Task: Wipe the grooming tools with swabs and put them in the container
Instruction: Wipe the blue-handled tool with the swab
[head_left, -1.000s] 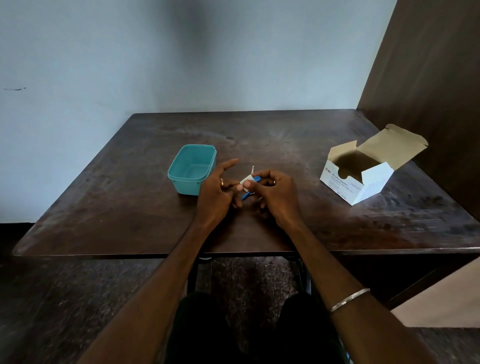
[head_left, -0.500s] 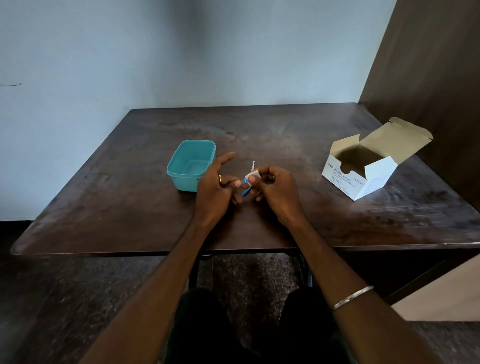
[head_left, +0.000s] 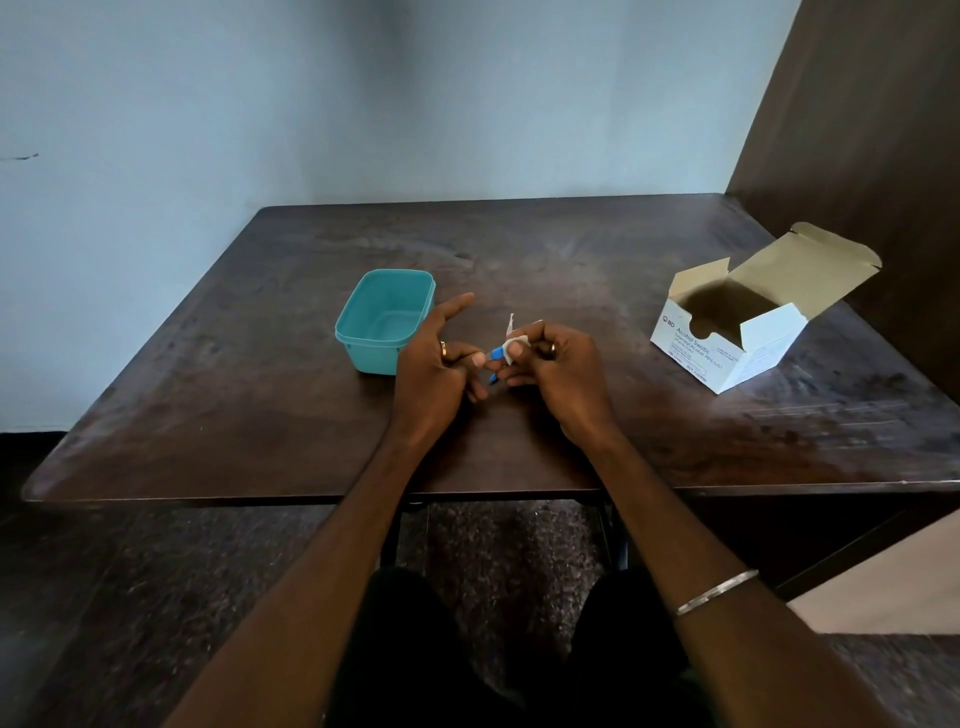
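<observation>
My left hand (head_left: 434, 371) pinches a small blue grooming tool (head_left: 496, 357) between thumb and fingers, index finger stretched out; most of the tool is hidden by my fingers. My right hand (head_left: 563, 371) presses a white swab (head_left: 517, 347) onto the tool, with a strip of torn white wrapper (head_left: 510, 325) sticking up above it. Both hands meet just over the dark wooden table (head_left: 519, 260), near its front middle. An open teal plastic container (head_left: 384, 317) stands just left of my left hand, with nothing visible inside.
An open white box of alcohol swabs (head_left: 748, 345) sits at the right of the table, flap raised. A dark wooden panel (head_left: 857, 130) rises along the table's right side, a pale wall behind. My knees are below the front edge.
The hands stay together on the blue tool and the swab, with only small finger shifts. The camera tilted slightly, so the table sits a little higher in view.
</observation>
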